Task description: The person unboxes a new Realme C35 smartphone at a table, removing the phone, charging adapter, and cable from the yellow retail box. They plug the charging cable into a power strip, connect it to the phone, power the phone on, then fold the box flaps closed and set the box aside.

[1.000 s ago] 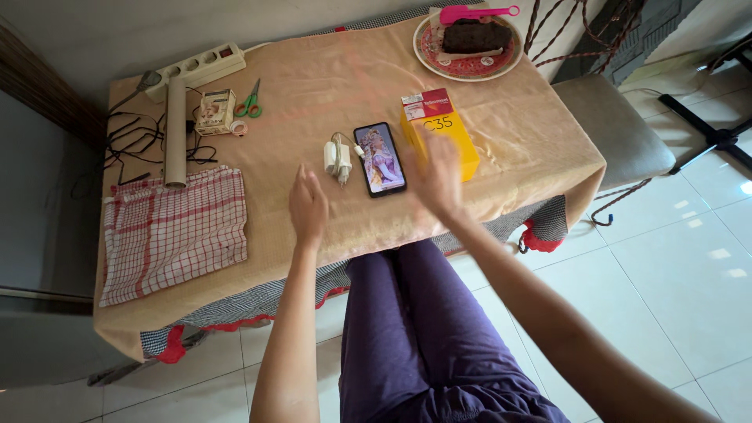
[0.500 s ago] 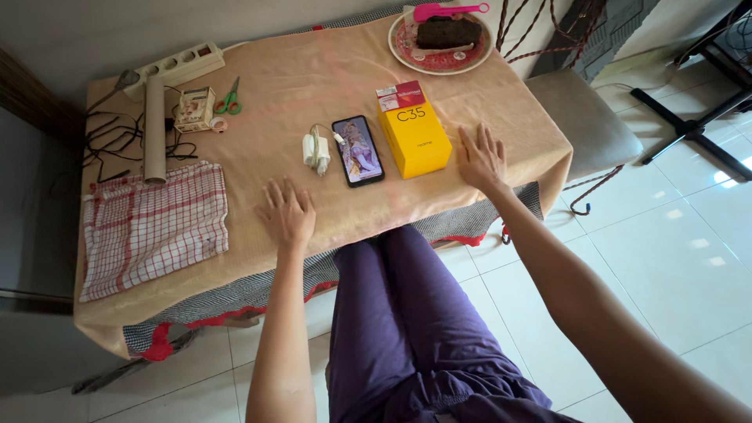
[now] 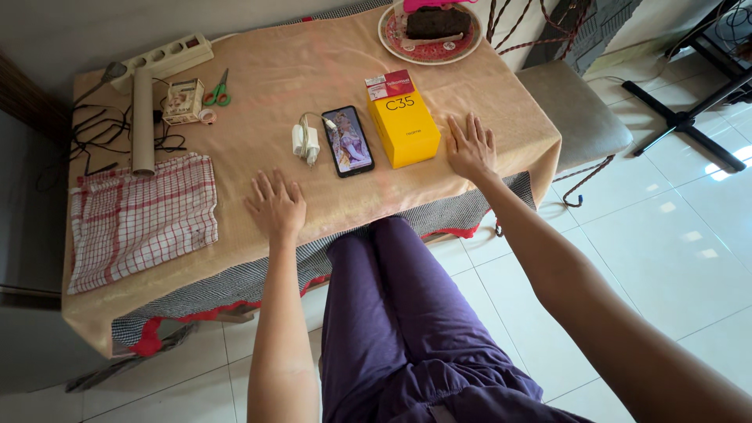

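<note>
My left hand (image 3: 274, 205) lies flat, palm down, on the tan tablecloth (image 3: 313, 86) near the front edge, fingers spread, holding nothing. My right hand (image 3: 470, 147) also rests flat on the cloth, just right of a yellow phone box (image 3: 403, 122). Between the hands, a little farther back, a black smartphone (image 3: 347, 141) lies face up with its screen lit. A white charger (image 3: 305, 142) with its cable sits left of the phone.
A red checked towel (image 3: 141, 219) lies at the left. Behind it are a cardboard tube (image 3: 142, 121), black cables (image 3: 98, 133), a power strip (image 3: 160, 58), a small box (image 3: 182, 102) and green scissors (image 3: 218, 89). A plate with dark cake (image 3: 429, 30) stands far right; a padded chair (image 3: 576, 110) stands beside the table.
Both hands came down from the air over the phone and box and now rest flat on the cloth, the right hand having shifted right of the box. The view tilted slightly.
</note>
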